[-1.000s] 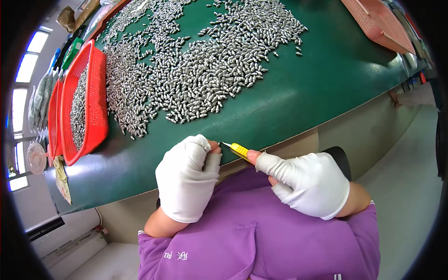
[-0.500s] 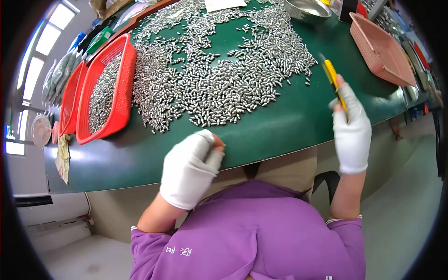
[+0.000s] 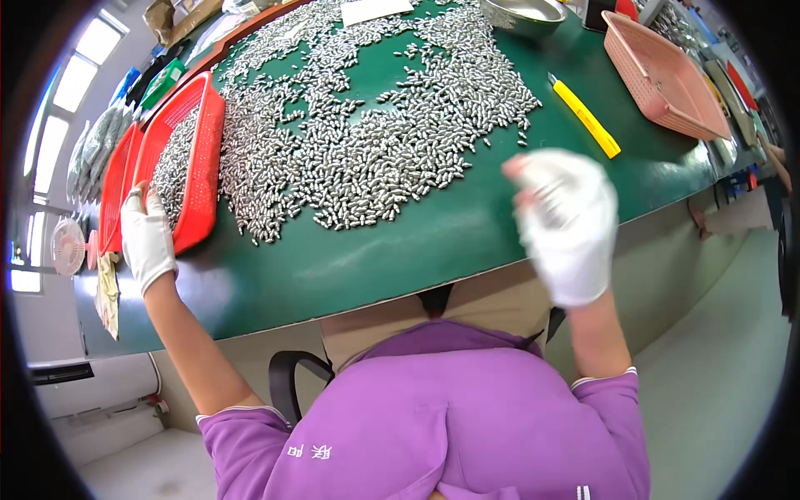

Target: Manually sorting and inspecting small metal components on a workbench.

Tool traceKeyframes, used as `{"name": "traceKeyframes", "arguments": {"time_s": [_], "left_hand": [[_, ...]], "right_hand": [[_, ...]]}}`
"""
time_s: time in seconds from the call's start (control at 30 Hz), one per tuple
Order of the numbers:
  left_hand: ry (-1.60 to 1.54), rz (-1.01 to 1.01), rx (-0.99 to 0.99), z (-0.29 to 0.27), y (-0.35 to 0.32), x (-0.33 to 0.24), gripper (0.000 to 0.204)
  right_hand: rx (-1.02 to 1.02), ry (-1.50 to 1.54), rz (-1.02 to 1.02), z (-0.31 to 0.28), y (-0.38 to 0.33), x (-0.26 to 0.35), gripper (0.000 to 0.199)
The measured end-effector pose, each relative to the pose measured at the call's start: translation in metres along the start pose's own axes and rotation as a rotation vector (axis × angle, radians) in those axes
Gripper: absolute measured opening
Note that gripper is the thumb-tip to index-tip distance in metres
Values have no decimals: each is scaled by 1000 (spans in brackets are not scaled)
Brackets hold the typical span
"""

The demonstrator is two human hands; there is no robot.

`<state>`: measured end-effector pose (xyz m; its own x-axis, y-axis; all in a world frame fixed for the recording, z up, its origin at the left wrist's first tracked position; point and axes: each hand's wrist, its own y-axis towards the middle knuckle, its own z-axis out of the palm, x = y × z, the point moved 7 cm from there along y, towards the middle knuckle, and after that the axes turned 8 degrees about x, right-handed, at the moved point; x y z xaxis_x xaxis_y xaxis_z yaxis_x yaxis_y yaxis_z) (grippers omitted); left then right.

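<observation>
My left hand (image 3: 148,237), in a white glove with bare fingertips, is at the near end of a red basket (image 3: 213,167). Its fingers close over the rim beside the small silvery metal pieces (image 3: 179,162) inside. My right hand (image 3: 571,221), gloved the same way, hangs over the table's front part. Its fingers look bent but are smeared by motion, so whether they hold anything cannot be seen. Beyond it a yellow utility knife (image 3: 587,121) lies on the green tabletop (image 3: 400,258). A broad spread of loose metal pieces (image 3: 367,158) covers the middle.
A second red basket (image 3: 115,187) adjoins the first on its left. At the far right stands a pink basket (image 3: 667,79). A metal bowl (image 3: 525,18) and a white sheet (image 3: 375,10) are at the back. A cloth (image 3: 108,292) hangs over the left edge.
My right hand has let go of the utility knife, which now lies on the table, and moved nearer and left. My left hand has gone from the front edge to the red basket.
</observation>
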<state>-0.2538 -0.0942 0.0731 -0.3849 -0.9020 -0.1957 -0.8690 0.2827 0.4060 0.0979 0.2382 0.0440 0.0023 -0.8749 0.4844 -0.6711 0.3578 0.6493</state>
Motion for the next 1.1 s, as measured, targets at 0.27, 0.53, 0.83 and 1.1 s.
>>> {"name": "traceKeyframes", "arguments": {"time_s": [0.27,0.53,0.83,1.1], "left_hand": [[-438,490,-173,-29,-109,-117,24],[-513,580,91,1,-156,-154,26],[-538,567,193,23,-158,-167,26],[-433,574,229,22,-159,-169,28]], "right_hand": [[378,-136,-169,69,-12,46,20],[456,-243,-179,80,-3,54,15],[533,-82,-177,75,-12,60,25],[590,-452,-340,7,-12,28,8]]}}
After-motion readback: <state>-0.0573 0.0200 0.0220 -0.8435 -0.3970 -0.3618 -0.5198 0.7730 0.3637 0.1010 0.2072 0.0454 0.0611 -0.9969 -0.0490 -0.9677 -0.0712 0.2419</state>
